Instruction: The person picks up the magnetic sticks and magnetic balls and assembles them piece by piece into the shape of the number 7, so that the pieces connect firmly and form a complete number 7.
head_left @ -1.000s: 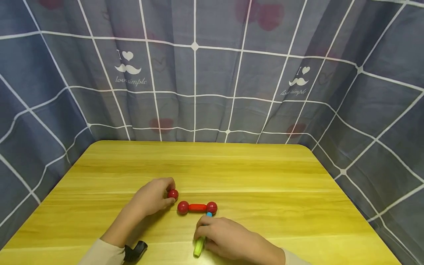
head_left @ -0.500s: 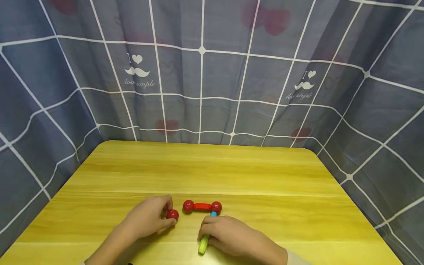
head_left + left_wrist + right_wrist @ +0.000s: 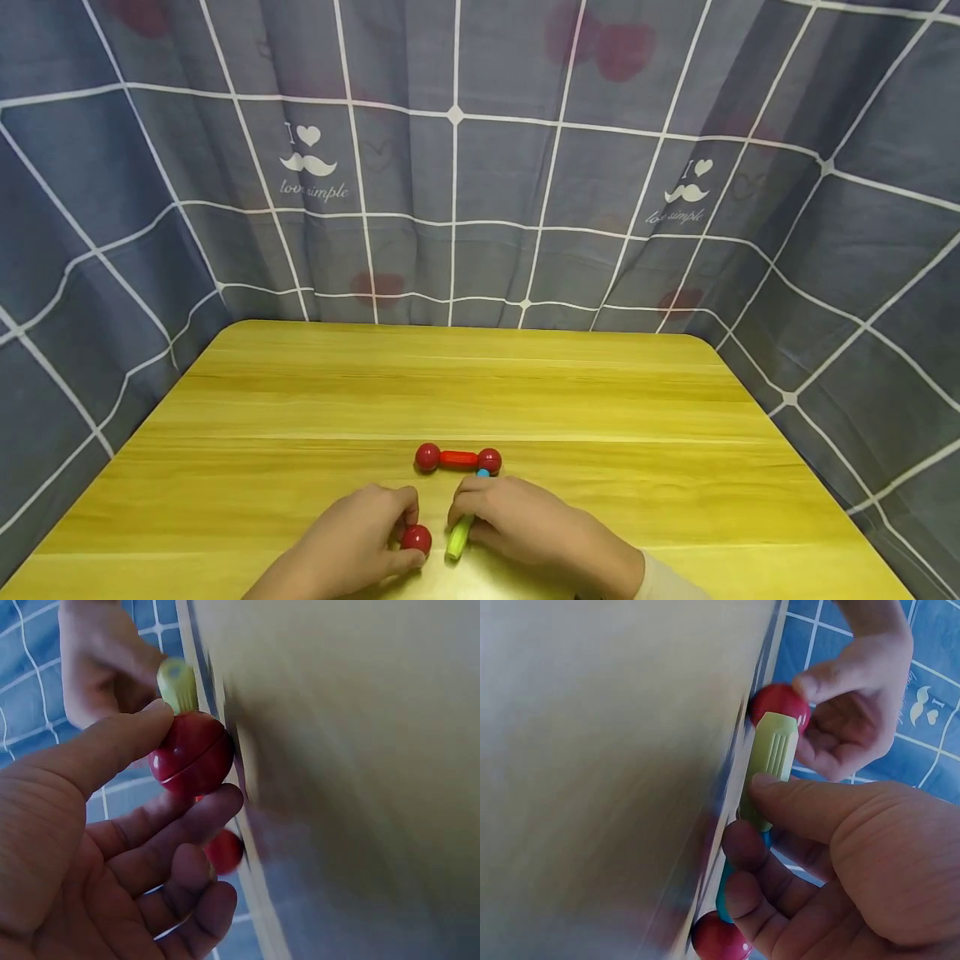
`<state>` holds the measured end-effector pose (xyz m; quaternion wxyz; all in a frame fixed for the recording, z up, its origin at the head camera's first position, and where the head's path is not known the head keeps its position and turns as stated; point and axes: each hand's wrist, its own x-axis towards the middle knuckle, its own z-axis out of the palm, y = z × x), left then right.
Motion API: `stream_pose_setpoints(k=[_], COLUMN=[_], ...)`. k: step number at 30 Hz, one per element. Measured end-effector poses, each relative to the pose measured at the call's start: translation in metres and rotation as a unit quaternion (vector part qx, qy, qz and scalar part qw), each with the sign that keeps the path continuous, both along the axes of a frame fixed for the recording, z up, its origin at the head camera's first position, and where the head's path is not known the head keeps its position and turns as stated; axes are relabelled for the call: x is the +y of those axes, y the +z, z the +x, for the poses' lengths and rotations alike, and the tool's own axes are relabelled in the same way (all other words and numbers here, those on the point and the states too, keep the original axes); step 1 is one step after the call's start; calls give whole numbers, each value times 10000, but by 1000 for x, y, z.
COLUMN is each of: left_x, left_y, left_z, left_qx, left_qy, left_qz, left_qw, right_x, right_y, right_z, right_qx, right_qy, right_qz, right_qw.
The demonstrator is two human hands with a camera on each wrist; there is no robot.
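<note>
My left hand (image 3: 352, 537) pinches a red ball (image 3: 416, 540) between thumb and fingers, low over the table or touching it. In the left wrist view a seam runs around this ball (image 3: 193, 754). To its right, my right hand (image 3: 532, 525) grips a yellow-green rod (image 3: 458, 540), whose near end points toward me. A blue rod (image 3: 483, 473), mostly hidden by the fingers, lies in line with it and meets a red ball (image 3: 490, 461). From there a red rod (image 3: 458, 459) runs left to another red ball (image 3: 427, 457). A small gap separates the held ball from the yellow-green rod.
The yellow wood-grain table (image 3: 480, 383) spreads out beyond the hands. A grey-blue checked curtain (image 3: 495, 183) hangs behind it and along both sides.
My left hand has brought its red ball toward me and to the right, close to the yellow-green rod's near end. The right hand keeps its grip; the joined pieces have shifted slightly away.
</note>
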<state>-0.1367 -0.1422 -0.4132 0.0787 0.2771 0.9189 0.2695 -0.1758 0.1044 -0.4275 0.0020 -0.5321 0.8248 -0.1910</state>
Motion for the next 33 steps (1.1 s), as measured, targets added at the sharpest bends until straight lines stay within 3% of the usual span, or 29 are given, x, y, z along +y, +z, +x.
stream_pose_setpoints(k=[7,11,33], left_x=[18,24,41], left_y=[1,0,-1], left_z=[7,10,15], left_qx=[-50,88,-84], left_qy=[-357,-449,-251], left_qz=[-176,-244,-166], left_qw=[9992,9987,9995], right_x=[3,3,8], right_y=[-1,-1,0], right_z=[-2,-3,-9], right_qx=[-86,-54,-42], right_qy=[9,-18,100], right_qz=[-121,-114,-25], right_qw=[9999,9999,9999])
